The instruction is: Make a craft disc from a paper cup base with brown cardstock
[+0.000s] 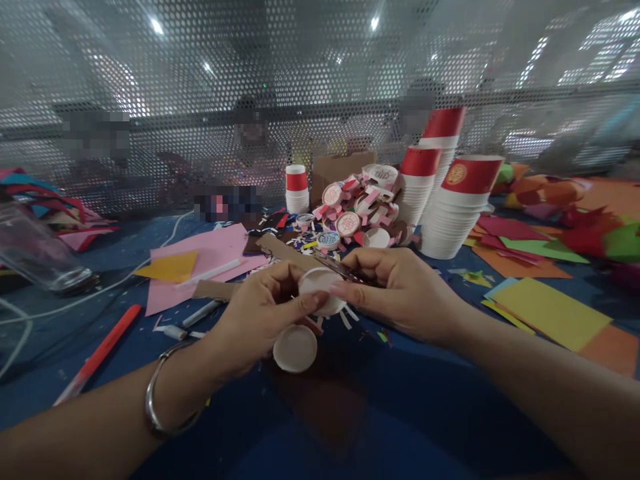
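My left hand (265,310) is closed, thumb and fingers pinching a round white paper cup bottom (318,283) in front of me. From the other side my right hand (395,290) is closed too, its thumb tip on the rim of that same piece. A thin dark object (353,273) runs along the right fingers; its kind is mostly hidden. Just below my left hand is a second white cup bottom (295,349), with narrow paper strips (314,325) beside it. Whether it lies on the table or hangs from the left fingers I cannot tell.
Behind the hands rises a pile of cut cup bottoms (347,223). Stacks of red-and-white paper cups (453,213) stand right of it. Coloured paper (555,310) lies at right, pink paper (220,247), a red marker (103,347) and a clear glass (43,250) at left. Perforated metal (320,87) closes the back.
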### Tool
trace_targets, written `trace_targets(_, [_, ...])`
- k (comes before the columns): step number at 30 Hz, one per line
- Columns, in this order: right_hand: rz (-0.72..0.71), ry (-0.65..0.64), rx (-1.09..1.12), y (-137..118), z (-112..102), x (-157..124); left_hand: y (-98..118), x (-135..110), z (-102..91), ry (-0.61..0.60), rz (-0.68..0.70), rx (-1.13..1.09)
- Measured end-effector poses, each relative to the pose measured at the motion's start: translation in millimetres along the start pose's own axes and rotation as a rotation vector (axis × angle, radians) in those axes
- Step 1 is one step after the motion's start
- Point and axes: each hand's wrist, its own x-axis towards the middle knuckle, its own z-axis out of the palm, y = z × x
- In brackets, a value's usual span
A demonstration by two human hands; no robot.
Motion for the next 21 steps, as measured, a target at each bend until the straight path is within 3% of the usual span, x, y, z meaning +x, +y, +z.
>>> trace_targets(3, [-0.004,-0.006,0.067,3.5,-0.2,0.8,-0.3,0.7,0.0,0.011,0.027,-0.071])
trace_targets(11, [0.017,-0.012,0.154,6.0,-1.7,1.6,2.0,1.6,-1.3,-0.067,-0.055,-0.162])
trace_targets(15, [0.023,-0.035,0.159,6.6,-2.1,1.4,0.8,4.8,-3.7,-0.105,-0.157,-0.281])
trace_targets(21, [0.04,-0.046,0.176,7.6,-1.4,0.4,6.0,5.2,-8.9,-0.311,-0.348,-0.442])
